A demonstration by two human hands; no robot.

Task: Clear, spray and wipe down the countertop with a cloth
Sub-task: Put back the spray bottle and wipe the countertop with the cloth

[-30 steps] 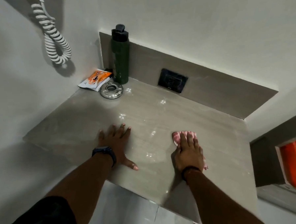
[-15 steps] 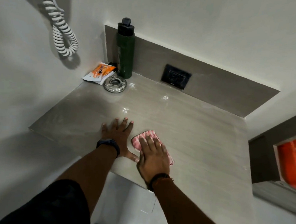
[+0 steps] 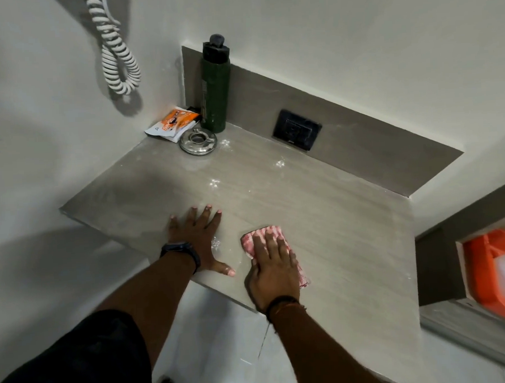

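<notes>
A grey stone countertop [image 3: 319,205] fills the middle of the head view, with wet spray spots on it. My right hand [image 3: 274,270] lies flat on a folded pink checked cloth [image 3: 249,241] near the front edge and presses it onto the surface. My left hand [image 3: 199,238] rests palm down on the bare counter just left of the cloth, fingers spread, holding nothing. A dark green bottle [image 3: 215,85] with a black cap stands upright in the far left corner.
Beside the bottle lie an orange-and-white packet [image 3: 173,123] and a round shiny metal dish [image 3: 197,141]. A black wall socket [image 3: 296,129] sits in the backsplash. A coiled white cord [image 3: 116,52] hangs on the left wall. An orange container [image 3: 495,269] is at the right.
My right hand slid the cloth left to beside the left hand, then back a little to the right. The left hand stayed flat on the counter.
</notes>
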